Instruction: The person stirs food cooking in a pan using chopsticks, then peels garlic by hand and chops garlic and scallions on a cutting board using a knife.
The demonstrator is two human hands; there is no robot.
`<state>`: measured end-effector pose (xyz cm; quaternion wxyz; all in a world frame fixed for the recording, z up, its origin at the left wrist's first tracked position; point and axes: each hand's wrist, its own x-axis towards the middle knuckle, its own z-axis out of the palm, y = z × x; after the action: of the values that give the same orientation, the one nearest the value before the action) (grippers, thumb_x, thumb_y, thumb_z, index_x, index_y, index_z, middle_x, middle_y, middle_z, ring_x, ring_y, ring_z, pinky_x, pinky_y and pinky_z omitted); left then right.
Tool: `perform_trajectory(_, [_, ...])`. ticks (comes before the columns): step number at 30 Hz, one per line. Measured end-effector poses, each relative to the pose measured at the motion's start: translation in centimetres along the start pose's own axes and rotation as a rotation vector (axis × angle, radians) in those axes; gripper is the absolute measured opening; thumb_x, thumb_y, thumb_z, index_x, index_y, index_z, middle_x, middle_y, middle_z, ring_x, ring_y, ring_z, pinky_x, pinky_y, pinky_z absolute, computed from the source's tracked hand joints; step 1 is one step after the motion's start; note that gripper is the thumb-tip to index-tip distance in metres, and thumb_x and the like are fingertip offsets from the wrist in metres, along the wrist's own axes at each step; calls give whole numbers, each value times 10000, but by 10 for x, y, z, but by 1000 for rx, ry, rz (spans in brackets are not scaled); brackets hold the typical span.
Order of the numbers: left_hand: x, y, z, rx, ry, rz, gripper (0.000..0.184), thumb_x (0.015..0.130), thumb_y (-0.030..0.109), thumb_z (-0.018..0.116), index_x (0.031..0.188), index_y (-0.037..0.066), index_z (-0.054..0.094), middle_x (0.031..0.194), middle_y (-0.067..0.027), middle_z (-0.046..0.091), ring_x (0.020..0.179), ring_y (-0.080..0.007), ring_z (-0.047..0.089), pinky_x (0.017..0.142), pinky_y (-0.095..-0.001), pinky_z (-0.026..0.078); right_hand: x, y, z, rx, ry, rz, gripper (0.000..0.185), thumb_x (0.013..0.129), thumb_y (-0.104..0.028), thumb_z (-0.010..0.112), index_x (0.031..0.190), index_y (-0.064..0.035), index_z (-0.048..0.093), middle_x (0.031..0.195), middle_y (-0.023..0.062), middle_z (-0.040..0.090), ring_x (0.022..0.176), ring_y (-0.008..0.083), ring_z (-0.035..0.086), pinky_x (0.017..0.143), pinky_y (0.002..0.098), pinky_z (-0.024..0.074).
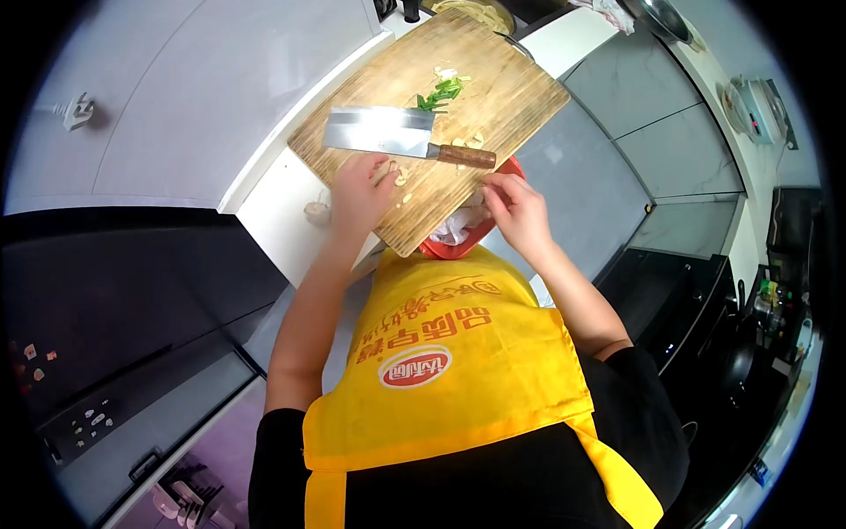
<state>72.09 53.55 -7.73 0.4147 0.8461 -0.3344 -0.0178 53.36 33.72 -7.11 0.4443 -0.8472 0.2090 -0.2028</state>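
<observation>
A cleaver (379, 130) with a wooden handle lies flat across the wooden cutting board (370, 86), its blade pointing left. My left hand (357, 194) rests at the board's near left edge, thumb and forefinger apart beside some garlic pieces (401, 176). At the board's right edge, above a red bin (487, 231), is my right hand (518, 212); its thumb and forefinger are pinched together, and what they hold is too small to make out. Chopped green onion (441, 93) sits beyond the blade, and more garlic slices (471, 141) lie near the handle.
A garlic bulb (315, 210) stands on the white counter (278, 198) left of the board. White crumpled plastic (458, 225) shows in the bin. The board's near corner juts over the counter edge toward my yellow apron (458, 370). A metal bowl (661, 19) is at the far right.
</observation>
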Motion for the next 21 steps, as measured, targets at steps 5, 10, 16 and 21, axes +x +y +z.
perform_trajectory(5, [10,-11,4,48,-60,-52,147,839,144,742,929,27,732,891,-128,700,765,-280,671,716,-381,544,12,-22,12,-53,-26,-172,149,901,-139,691,1029,-65,695,936,99,698,830,290,689,715,361,560])
perform_trajectory(10, [4,-15,1,-44,-16,-95,114,848,117,733,908,20,728,862,-135,696,728,-266,678,686,-359,544,22,-35,31,-76,-73,-231,166,891,-165,696,1028,-73,699,951,110,701,884,314,684,764,394,555])
perform_trajectory(16, [1,-20,2,-12,26,-54,99,864,100,716,902,9,704,864,-151,702,717,-234,683,679,-325,534,47,-47,63,-175,-165,-279,220,888,-179,700,1072,-58,706,989,137,704,897,336,683,771,408,550])
perform_trajectory(21, [-9,-10,6,-436,-23,-252,112,914,87,692,976,-5,675,880,-91,714,781,-136,687,687,-252,519,57,-48,79,29,-248,-149,229,898,-166,709,1073,-18,710,897,142,724,772,270,698,716,360,545])
